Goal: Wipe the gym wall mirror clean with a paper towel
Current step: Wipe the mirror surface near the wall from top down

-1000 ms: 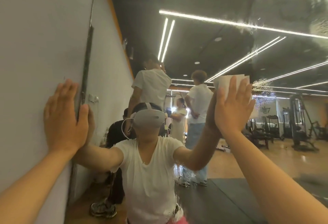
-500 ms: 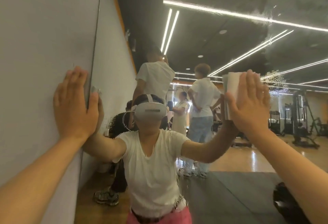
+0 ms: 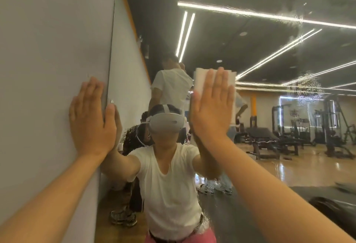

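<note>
Wiping the mirror (image 3: 269,165), your right hand (image 3: 211,108) presses the paper towel (image 3: 200,79) flat-fingered; your left hand (image 3: 92,119) lies flat and empty on the wall (image 3: 48,59). Next, sweep right towards the speckles (image 3: 308,86).

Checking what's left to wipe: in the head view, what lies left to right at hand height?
Grey wall → left hand flat on it → right hand pressing the paper towel to the mirror → speckled patch.

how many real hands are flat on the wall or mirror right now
2. The left hand rests flat on the grey wall at the mirror's left edge; the right hand presses the paper towel flat against the mirror. Their reflections are not counted.
</note>
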